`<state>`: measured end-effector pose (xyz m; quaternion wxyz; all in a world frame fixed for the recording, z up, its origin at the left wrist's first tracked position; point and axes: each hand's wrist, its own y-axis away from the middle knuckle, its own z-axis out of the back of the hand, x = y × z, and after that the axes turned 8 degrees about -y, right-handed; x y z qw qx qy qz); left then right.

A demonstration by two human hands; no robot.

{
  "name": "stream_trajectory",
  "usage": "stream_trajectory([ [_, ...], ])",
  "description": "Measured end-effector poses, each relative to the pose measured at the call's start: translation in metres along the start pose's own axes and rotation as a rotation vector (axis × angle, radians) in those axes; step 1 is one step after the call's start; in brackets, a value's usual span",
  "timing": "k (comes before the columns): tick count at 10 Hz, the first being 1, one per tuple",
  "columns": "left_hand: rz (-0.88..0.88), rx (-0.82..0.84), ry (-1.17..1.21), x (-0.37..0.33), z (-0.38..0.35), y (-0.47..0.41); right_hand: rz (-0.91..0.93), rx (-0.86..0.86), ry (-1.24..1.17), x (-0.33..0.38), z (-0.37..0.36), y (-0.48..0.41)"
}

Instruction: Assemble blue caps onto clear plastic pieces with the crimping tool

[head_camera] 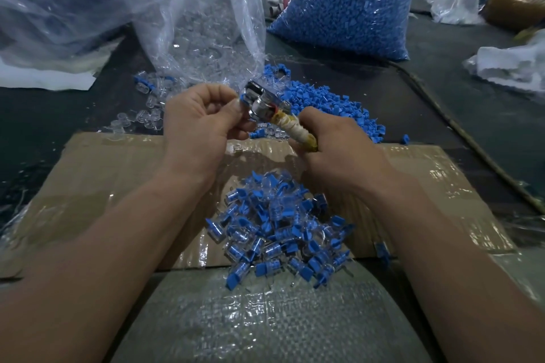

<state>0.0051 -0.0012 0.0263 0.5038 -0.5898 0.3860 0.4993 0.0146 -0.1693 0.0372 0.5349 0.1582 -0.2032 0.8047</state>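
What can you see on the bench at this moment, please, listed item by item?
cardboard: one, brown, taped, near centre
crimping tool: one, chrome head, yellow-white wrapped handle, held up at centre
blue cap: one, blue, at the tool's head
assembled pieces: a pile, blue and clear, on the cardboard's near edge
loose blue caps: a pile, blue, behind the tool
loose clear pieces: several, clear, behind the cardboard, left
bag of blue caps: one, clear, back, right of centre
bag of clear pieces: one, clear, back centre
left hand: one, fingers pinch the blue cap
right hand: one, grips the tool's handle
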Motion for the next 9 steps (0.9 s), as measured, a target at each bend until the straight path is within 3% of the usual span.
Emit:
stream_trajectory([
  [2, 0.011, -0.001, -0.012, 0.001, 0.002, -0.002, 0.035, 0.012, 0.007, -0.004, 0.001, -0.001],
  [4, 0.060, -0.108, 0.047, 0.001, 0.014, -0.009, -0.025, 0.112, 0.049, -0.026, 0.017, -0.003],
  [5, 0.077, 0.008, 0.024, -0.002, 0.017, -0.007, -0.054, 0.139, 0.079, -0.030, 0.018, -0.002],
  [8, 0.077, 0.599, -0.223, -0.016, 0.015, 0.005, -0.192, 0.302, 0.037, -0.024, 0.022, -0.001],
  [9, 0.091, 0.661, -0.249, -0.017, 0.012, 0.010, -0.200, 0.289, -0.027, -0.023, 0.024, 0.001],
])
